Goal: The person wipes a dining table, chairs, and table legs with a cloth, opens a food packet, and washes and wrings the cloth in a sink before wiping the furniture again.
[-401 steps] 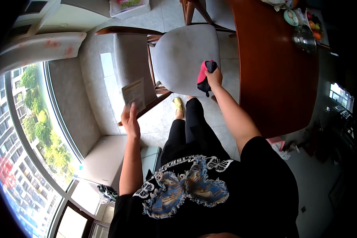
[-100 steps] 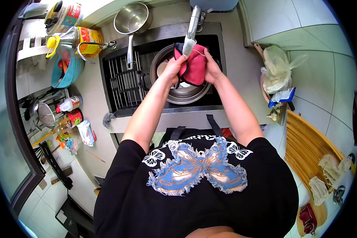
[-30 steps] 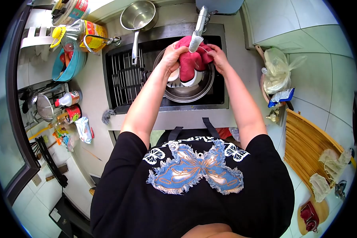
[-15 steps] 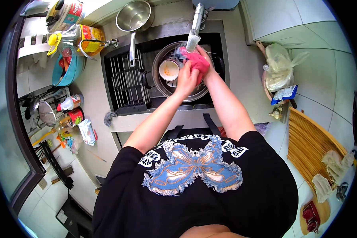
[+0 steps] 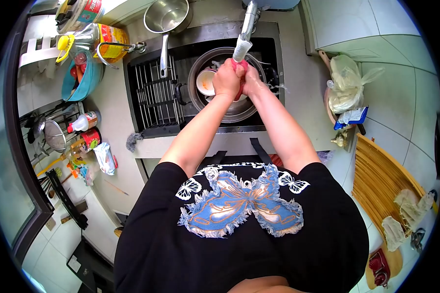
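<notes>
Under the faucet (image 5: 246,34), my left hand (image 5: 228,78) and my right hand (image 5: 252,81) are closed together round a red cloth (image 5: 240,91), bunched so that only small parts of it show. Water splashes to the right of my hands. Below them, in the black sink, stands a large metal pot (image 5: 198,106). Inside it, left of my hands, is a white bowl (image 5: 206,82) with orange bits. Other dishes in the pot are mostly hidden by my hands.
A saucepan (image 5: 166,17) stands behind the black rack (image 5: 156,100). Farther left are an oil bottle (image 5: 110,40), a blue basin (image 5: 85,80) and a strainer (image 5: 55,135). Plastic bags (image 5: 346,88) lie right of the sink, above a bamboo mat (image 5: 384,171).
The cloth was spread between my hands and is now squeezed into a small bunch. My hands have come together, and the white bowl has come into view beside them.
</notes>
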`<move>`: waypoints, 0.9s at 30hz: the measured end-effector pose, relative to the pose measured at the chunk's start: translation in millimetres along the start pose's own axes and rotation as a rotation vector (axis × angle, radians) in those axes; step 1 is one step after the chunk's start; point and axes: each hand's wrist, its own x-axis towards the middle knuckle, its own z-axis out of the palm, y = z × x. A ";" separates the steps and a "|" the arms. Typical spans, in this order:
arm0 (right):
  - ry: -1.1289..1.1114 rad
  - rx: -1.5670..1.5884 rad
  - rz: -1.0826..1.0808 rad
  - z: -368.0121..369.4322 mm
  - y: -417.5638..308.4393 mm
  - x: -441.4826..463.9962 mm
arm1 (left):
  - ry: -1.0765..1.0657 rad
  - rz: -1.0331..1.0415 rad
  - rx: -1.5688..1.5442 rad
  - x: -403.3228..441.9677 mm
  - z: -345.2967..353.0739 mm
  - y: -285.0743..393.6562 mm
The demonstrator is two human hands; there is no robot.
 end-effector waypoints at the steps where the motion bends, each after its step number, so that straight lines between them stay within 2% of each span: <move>1: 0.030 0.023 0.010 13.8 -11.9 -19.4 | 0.000 0.002 0.002 8.6 2.4 -12.8; 3: -0.051 0.144 0.165 13.4 -32.3 -41.2 | 0.022 0.202 -0.409 28.5 16.1 -56.6; 4: -0.176 0.144 0.202 6.4 -41.1 -45.0 | -0.025 0.175 -0.380 36.2 21.8 -73.4; 5: -0.175 0.144 0.198 0.2 -44.8 -47.9 | -0.070 0.125 -0.412 38.0 11.9 -79.1; 6: -0.206 0.008 0.097 -6.3 -45.6 -49.3 | -0.062 0.182 -0.464 38.1 6.5 -89.3; 8: -0.217 -0.188 -0.033 -27.3 -43.4 -51.4 | -0.218 -0.070 -0.850 26.2 -13.2 -89.7; 10: -0.162 -0.220 -0.049 -17.2 -51.0 -55.6 | -0.435 -0.089 -0.908 21.2 -48.7 -78.7; 11: -0.101 -0.253 -0.058 -12.6 -52.1 -58.3 | -0.616 -0.364 -0.940 19.7 -74.7 -59.1; 12: -0.117 -0.328 -0.177 -15.3 -43.8 -46.1 | -0.760 -0.369 -0.879 21.9 -74.4 -61.1; 13: -0.116 -0.327 -0.176 -8.4 -41.8 -44.5 | -0.833 -0.378 -0.856 21.8 -74.5 -58.1; 15: 0.059 -0.754 -0.434 -1.4 -33.2 -50.6 | -0.930 -0.218 -0.588 13.5 -70.4 -43.1; 16: 0.033 -0.884 -0.438 -6.4 -29.6 -29.0 | -0.805 -0.030 -0.351 8.8 -73.8 -32.3; 17: 0.034 -0.881 -0.440 -21.0 -27.5 -17.2 | -0.654 0.119 -0.092 4.0 -77.5 -21.2; 18: -0.151 -0.856 -0.340 -17.0 -36.0 -24.2 | -0.636 0.151 -0.321 4.7 -66.1 -36.6; 19: -0.334 -0.826 -0.238 -13.9 -45.2 -32.1 | -0.618 0.079 -0.474 6.1 -61.8 -44.5; 20: -0.358 -0.912 -0.188 -14.6 -57.4 -42.8 | -0.594 0.012 -0.628 7.5 -57.5 -52.5; 21: -0.274 -0.909 -0.203 -37.2 -50.9 -44.5 | -0.575 -0.157 -0.703 -2.7 -62.9 -49.7; 23: -0.153 -0.796 -0.002 -49.7 -62.3 -44.4 | -0.490 -0.076 -0.550 -10.2 -74.4 -38.7; 24: -0.088 -0.884 -0.018 -52.8 -65.7 -46.5 | -0.356 0.006 -0.737 -12.3 -71.2 -39.6; 26: -0.077 -0.826 0.008 -51.0 -53.8 -46.4 | -0.262 -0.177 -1.144 -15.2 -60.4 -38.6; 27: -0.065 -0.771 0.033 -51.5 -44.8 -43.9 | -0.265 -0.175 -1.145 -21.0 -63.9 -26.5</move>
